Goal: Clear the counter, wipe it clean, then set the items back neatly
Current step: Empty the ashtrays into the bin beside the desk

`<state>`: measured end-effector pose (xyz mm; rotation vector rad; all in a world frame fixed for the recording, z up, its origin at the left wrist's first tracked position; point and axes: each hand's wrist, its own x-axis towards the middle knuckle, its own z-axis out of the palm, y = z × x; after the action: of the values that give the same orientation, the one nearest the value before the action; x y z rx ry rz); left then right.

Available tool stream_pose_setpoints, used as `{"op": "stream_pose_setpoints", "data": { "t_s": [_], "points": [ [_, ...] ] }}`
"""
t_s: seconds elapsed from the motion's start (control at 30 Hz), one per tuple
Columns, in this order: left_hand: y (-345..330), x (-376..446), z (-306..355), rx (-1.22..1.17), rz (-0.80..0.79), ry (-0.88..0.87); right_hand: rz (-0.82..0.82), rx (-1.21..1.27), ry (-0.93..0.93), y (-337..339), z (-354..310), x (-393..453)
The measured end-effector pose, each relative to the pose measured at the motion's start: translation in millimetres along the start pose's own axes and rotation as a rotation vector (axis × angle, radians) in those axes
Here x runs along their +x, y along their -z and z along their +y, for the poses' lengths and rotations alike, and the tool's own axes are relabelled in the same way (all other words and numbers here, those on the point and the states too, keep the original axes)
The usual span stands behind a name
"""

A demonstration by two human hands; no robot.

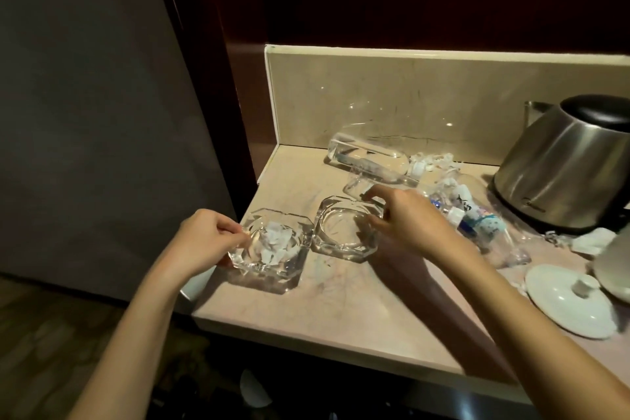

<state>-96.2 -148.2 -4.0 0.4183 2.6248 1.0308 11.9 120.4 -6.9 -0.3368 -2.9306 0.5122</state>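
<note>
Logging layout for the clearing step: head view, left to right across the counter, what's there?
Left hand → ashtray with paper scraps → empty ashtray → right hand → plastic bottle → white lid

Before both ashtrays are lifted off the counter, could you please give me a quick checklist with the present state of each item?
1. Left hand grips the left ashtray: ok.
2. Right hand grips the right ashtray: ok.
3. Left ashtray empty: not ok, paper scraps inside.
4. Right ashtray empty: ok.
5. Ashtrays apart: not ok, edges meet.
6. Tipped glass clear of the right hand: cannot tell.
</note>
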Motion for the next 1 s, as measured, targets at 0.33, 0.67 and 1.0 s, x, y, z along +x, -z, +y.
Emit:
{"op": "stream_pose_setpoints", "data": {
  "t_s": [0.33,0.67,1.0],
  "points": [
    [1,5,-6,-0.035,-0.02,-0.025,-0.394,-0.059,0.231,17,6,0],
    [-3,13,6,-0.061,0.001,-0.074,-0.378,0.078,0.197,13,14,4],
    [-4,17,12,-0.084,0.01,-0.071,-0.166,0.277,0.042,12,39,-7]
  ]
}}
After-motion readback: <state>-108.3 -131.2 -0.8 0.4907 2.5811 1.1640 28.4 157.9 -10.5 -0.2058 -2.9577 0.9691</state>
